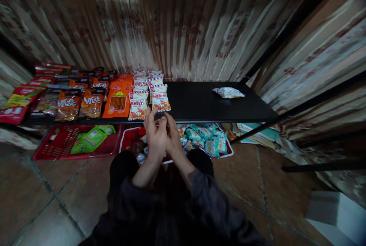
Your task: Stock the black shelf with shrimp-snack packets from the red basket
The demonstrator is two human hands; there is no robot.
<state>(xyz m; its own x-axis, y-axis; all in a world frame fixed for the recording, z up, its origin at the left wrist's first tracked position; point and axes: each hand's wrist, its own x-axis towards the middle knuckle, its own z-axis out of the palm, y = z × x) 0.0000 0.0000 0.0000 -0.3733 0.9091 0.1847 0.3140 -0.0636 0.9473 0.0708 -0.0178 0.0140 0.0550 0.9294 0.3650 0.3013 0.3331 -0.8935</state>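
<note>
My left hand (pixel 156 137) is at the front edge of the black shelf (pixel 194 105), fingers stretched toward the lower edge of a white snack bag (pixel 159 97); whether they touch it I cannot tell. Close against it is my right hand (pixel 173 137), fingers extended and partly hidden behind the left. I see nothing held in either hand. Another white snack bag (pixel 138 105) stands to the left, at the front of a second row. Farther right, a single snack bag (pixel 228 92) lies flat on the shelf.
Orange snack packs (pixel 116 101), dark-and-orange bags (pixel 91 103) and red bags (pixel 21 101) fill the shelf's left. Below, one red basket (pixel 54 143) holds green packets; another basket (pixel 122 139) holds teal packets (pixel 211 141). A slanted black post (pixel 257 127) and white box (pixel 337 215) are at right.
</note>
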